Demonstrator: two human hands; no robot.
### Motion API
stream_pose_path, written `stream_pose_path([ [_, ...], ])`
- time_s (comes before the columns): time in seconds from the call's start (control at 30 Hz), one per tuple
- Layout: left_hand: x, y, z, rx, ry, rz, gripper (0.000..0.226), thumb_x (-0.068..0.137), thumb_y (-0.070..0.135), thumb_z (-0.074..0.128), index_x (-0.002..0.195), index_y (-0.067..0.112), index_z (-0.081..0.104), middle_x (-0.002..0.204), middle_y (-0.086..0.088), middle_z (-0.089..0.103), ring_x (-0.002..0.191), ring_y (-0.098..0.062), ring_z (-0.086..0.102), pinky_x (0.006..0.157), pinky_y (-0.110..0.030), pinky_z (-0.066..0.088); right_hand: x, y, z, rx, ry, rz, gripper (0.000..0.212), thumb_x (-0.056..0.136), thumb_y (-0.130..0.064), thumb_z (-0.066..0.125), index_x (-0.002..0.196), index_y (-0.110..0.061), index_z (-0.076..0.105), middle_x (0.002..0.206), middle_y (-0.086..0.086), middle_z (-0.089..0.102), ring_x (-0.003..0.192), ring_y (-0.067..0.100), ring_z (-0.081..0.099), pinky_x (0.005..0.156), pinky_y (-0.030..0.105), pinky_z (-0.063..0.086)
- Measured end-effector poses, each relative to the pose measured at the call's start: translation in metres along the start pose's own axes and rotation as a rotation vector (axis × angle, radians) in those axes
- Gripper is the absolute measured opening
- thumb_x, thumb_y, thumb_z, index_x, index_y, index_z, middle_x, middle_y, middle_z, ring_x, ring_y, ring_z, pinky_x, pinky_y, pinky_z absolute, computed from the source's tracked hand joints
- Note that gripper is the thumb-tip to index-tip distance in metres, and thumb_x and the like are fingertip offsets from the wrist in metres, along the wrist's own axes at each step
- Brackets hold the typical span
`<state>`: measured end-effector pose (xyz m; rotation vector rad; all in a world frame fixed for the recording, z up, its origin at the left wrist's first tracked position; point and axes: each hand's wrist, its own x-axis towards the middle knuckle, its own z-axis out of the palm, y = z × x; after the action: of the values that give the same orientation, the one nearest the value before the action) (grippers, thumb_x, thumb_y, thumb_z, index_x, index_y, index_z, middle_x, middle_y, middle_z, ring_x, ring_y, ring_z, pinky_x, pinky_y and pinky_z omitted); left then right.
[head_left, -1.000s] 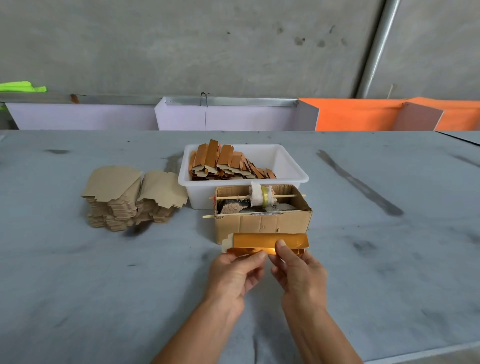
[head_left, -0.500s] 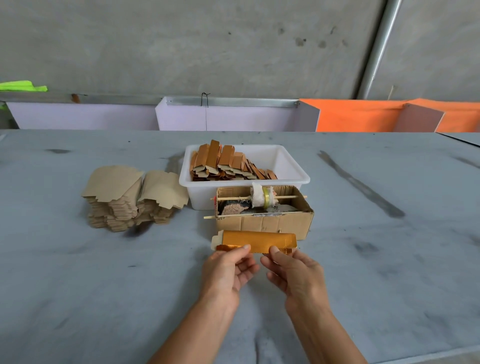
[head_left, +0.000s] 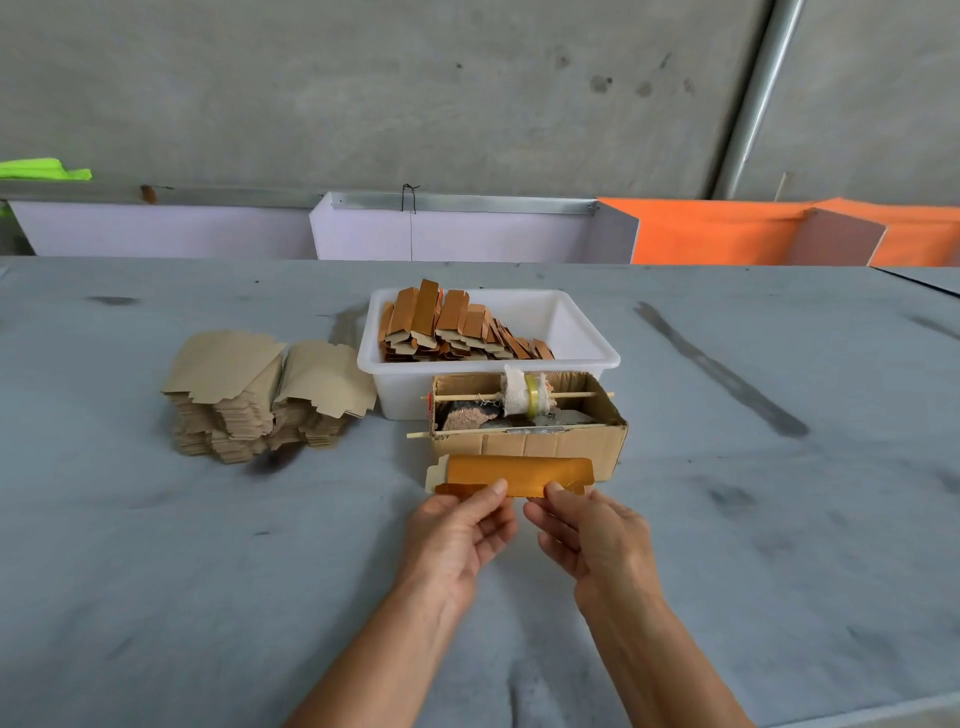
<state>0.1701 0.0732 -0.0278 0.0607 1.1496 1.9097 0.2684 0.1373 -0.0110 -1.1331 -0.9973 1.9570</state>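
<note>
A: Moved?
B: Gold carton blank (head_left: 519, 470) has shifted slightly left.
A: Hands?
B: Left hand (head_left: 457, 535) and right hand (head_left: 592, 535) each pinch its near edge, just in front of the cardboard box (head_left: 535, 447).

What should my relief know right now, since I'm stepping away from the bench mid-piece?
Left hand: pinches the gold card blank at its near edge.
Right hand: pinches the same edge, further right.
The blank is curled over, held just in front of the cardboard box.
Done: a batch of folded pieces lies in the white tub.
Left: finish this one, likely drop it in the tub, then work through the flat blanks stacked at the left.
</note>
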Motion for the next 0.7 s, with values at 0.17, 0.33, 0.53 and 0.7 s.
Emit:
stream_pose_path([
  [0.17,0.004,0.000,-0.002,0.051,0.008,0.042,0.006,0.080,-0.004,0.065,0.076,-0.002,0.061,0.057,-0.010,0.064,0.049,-0.016,0.063,0.048,-0.024,0.054,0.003,-0.002,0.000,-0.047,0.012,0.010,0.006,0.085,-0.002,0.065,0.082,-0.007,0.062,0.065,0.007,0.071,0.057,0.013,0.069,0.043,0.021,0.050],
  [0.33,0.007,0.000,-0.001,0.081,0.007,0.067,0.012,0.079,-0.006,0.065,0.068,-0.003,0.063,0.056,-0.012,0.064,0.048,-0.017,0.063,0.048,-0.025,0.055,0.007,-0.008,-0.002,-0.086,0.005,0.016,0.003,0.087,-0.004,0.062,0.088,-0.006,0.060,0.067,0.008,0.072,0.056,0.012,0.069,0.045,0.022,0.049],
  [0.53,0.013,-0.001,-0.005,0.058,0.023,0.107,0.009,0.078,-0.009,0.064,0.071,-0.004,0.063,0.054,-0.012,0.064,0.047,-0.017,0.062,0.046,-0.026,0.054,0.010,-0.014,-0.007,-0.254,0.026,-0.081,0.013,0.091,-0.013,0.060,0.085,-0.003,0.067,0.069,0.005,0.073,0.053,0.009,0.066,0.049,0.024,0.046],
  [0.7,0.018,-0.001,-0.007,0.034,0.049,0.135,0.011,0.077,-0.009,0.065,0.069,-0.002,0.064,0.054,-0.012,0.064,0.045,-0.017,0.062,0.045,-0.026,0.053,0.014,-0.030,-0.018,-0.345,0.075,-0.155,0.011,0.090,-0.012,0.062,0.084,-0.006,0.069,0.066,0.003,0.073,0.054,0.010,0.063,0.052,0.025,0.044],
])
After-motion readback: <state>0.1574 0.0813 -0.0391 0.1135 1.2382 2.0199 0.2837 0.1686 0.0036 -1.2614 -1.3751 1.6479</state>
